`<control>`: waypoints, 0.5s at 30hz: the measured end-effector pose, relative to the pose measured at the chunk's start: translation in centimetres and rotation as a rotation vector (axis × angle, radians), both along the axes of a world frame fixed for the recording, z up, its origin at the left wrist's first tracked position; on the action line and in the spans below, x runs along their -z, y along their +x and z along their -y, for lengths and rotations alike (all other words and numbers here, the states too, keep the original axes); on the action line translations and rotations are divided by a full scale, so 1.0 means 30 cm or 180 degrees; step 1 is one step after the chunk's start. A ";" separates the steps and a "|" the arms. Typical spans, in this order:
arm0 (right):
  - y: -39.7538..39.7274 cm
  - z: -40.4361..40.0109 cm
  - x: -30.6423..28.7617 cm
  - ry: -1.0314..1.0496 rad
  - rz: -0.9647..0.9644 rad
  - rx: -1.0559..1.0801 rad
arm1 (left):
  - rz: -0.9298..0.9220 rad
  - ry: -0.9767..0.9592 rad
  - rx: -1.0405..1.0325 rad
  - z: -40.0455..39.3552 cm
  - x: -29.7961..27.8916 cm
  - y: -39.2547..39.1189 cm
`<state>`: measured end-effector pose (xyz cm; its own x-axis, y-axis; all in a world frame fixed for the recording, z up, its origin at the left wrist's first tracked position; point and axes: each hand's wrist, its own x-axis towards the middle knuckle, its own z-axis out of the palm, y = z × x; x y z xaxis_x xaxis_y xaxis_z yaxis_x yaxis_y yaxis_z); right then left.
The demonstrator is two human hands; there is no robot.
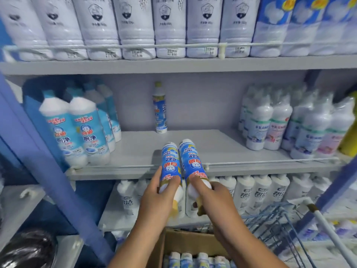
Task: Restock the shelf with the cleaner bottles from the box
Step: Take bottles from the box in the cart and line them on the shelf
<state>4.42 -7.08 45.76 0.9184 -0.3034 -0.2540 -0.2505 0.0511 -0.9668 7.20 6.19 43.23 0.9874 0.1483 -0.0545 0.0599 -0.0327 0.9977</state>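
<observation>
My left hand point(157, 198) grips a blue-and-white cleaner bottle point(170, 161) near its yellow cap end. My right hand point(214, 196) grips a second cleaner bottle point(191, 157) the same way. Both bottles lie side by side, bases pointing into the middle shelf point(222, 144), across its front rail. One bottle of the same kind point(160, 108) stands upright at the back of that shelf. The cardboard box point(189, 242) sits below my arms, with several more bottles point(193, 258) in it.
Teal-capped toilet cleaner bottles point(77, 128) fill the shelf's left side and wrapped white bottles point(270, 122) its right. Large white bottles point(135, 26) line the upper shelf. White bottles point(257, 192) stand on the lower shelf. A blue wire basket point(280, 219) is at the right.
</observation>
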 end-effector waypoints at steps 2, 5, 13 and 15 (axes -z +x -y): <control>0.032 -0.022 0.000 -0.0028 -0.0032 0.0021 | -0.0097 -0.0035 0.0042 -0.017 -0.004 0.043; 0.077 -0.042 0.002 -0.0138 -0.0120 0.0059 | -0.0185 -0.0115 0.0102 -0.038 -0.008 0.102; 0.164 -0.063 -0.005 -0.0303 -0.0211 -0.0148 | -0.0481 0.0252 0.0605 -0.073 -0.017 0.192; 0.181 -0.061 -0.005 -0.0341 -0.0113 -0.0216 | -0.0547 0.0312 0.0729 -0.080 -0.031 0.212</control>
